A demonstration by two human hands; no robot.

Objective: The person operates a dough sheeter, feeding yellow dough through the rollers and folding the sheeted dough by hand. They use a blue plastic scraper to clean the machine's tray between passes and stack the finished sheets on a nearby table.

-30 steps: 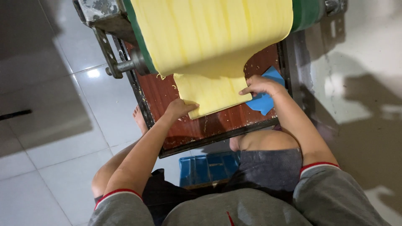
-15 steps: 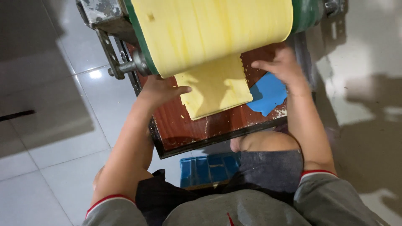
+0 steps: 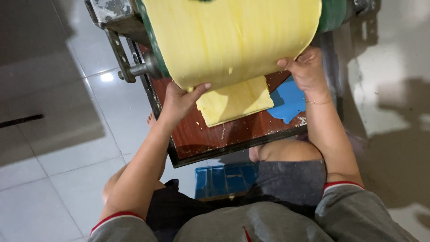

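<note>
A wide yellow dough sheet [image 3: 233, 40] hangs down from a green roller of a metal machine. My left hand [image 3: 179, 101] grips the sheet's lower left edge, thumb on top. My right hand [image 3: 307, 69] holds the lower right edge. Below them a folded stack of the same yellow dough [image 3: 235, 103] lies on a reddish-brown wooden tray [image 3: 210, 134]. A blue patch [image 3: 289, 101] lies on the tray at the right, partly under the stack.
The machine's metal frame and a protruding shaft [image 3: 132, 69] stand at the left. A blue crate [image 3: 224, 179] sits on the white tiled floor [image 3: 53, 148] under the tray, by my knees. A bare foot shows by the tray's left edge.
Both hands have risen from the folded stack on the tray to the hanging sheet's lower edge. The sheet now hangs lower over the stack.
</note>
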